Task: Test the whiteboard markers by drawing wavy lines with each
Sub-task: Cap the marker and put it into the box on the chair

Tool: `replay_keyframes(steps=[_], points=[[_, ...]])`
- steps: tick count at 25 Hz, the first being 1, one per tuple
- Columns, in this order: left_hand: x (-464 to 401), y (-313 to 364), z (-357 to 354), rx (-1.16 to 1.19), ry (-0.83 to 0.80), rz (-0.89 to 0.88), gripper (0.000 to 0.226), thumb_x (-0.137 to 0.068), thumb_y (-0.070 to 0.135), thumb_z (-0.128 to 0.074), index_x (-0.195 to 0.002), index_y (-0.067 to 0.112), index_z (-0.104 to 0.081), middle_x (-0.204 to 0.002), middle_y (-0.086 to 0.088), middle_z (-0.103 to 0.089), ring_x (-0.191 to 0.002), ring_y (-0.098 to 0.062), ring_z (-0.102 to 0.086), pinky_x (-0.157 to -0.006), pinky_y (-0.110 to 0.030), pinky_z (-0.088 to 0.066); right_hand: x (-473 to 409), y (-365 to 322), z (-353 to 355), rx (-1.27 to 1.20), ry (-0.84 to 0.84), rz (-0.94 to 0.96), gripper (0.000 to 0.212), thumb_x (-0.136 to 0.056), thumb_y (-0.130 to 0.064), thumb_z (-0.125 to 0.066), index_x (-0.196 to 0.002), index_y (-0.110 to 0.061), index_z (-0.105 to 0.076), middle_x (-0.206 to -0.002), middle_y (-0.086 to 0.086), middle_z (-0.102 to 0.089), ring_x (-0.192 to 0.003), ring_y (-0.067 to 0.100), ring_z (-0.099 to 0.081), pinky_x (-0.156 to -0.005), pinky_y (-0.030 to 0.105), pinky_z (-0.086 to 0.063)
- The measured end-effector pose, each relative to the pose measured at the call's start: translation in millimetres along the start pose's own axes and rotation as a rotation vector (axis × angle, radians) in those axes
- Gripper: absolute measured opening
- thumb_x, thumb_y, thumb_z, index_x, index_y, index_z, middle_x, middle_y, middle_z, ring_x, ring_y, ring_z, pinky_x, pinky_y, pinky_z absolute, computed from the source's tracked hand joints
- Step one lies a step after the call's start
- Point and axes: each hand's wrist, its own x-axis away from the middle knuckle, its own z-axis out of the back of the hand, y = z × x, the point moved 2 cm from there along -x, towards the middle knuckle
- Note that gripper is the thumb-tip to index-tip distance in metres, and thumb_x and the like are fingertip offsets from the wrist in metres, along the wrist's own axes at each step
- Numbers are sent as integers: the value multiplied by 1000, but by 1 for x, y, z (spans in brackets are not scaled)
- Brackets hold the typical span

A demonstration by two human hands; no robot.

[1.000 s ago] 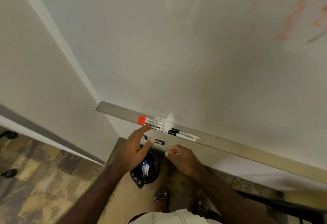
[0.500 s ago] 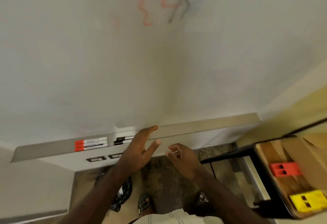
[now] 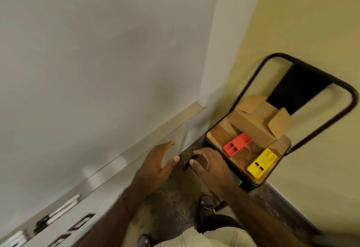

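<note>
Swung further right since the earlier frames, the view now takes in more of the yellow wall [image 3: 311, 22] and the whole black-framed chair [image 3: 346, 98], while the wavy marks higher on the whiteboard [image 3: 97, 51] have slid out of sight. Its metal tray [image 3: 120, 159] now runs diagonally, and the markers [image 3: 56, 213] lie blurred at its lower-left end, well apart from both hands. On the chair seat sit a cardboard box [image 3: 255, 126], a red block [image 3: 236, 145] and a yellow block [image 3: 261, 165]. Left hand [image 3: 155, 165] stays spread in front of the tray, fingers straight, holding nothing. Right hand [image 3: 210, 166], which earlier pinched something thin, now has its fingers extended and loose near the chair's front edge; whether it grasps anything cannot be told through the blur.
</note>
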Motion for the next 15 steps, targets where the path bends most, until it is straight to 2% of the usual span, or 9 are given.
replay_keyframes(steps=[4,6,10,13,15], points=[[-59,53,-57,-22,-68,-97,50,-104,55,-53,-150,41,-44,-145,28,-44,-132,23,-34,-107,-3,-26,-13,61,68,22,195,0,29,-98,-42,-69,-122,-27,-69,-124,-9,-65,-120,12,-55,-102,28,-43],[-88,80,-83,-30,-91,-160,48,-104,52,-53,-149,38,-46,-141,24,-48,-131,23,-35,-108,-1,-26,-21,88,99,56,271,-19,32,-98,-42,-68,-125,-25,-69,-127,-6,-64,-124,15,-55,-106,30,-42],[-140,125,-130,-59,-128,-249,54,-105,52,-53,-151,25,-49,-144,9,-56,-133,3,-46,-112,-20,-39,-36,129,151,148,313,-91,41,-99,-47,-64,-133,-24,-66,-139,-1,-61,-135,20,-49,-115,44,-42],[-172,153,-154,-154,-209,-274,53,-109,47,-51,-155,23,-43,-154,2,-50,-142,-9,-42,-117,-30,-36,-50,147,177,277,277,-133,51,-100,-55,-54,-141,-24,-62,-157,3,-51,-150,25,-36,-124,47,-31],[-192,165,-166,-219,-285,-272,53,-110,49,-44,-156,23,-40,-160,0,-43,-149,-16,-36,-123,-40,-33,-62,155,189,345,225,-166,62,-100,-62,-37,-146,-26,-58,-168,5,-37,-159,28,-22,-128,53,-24]])
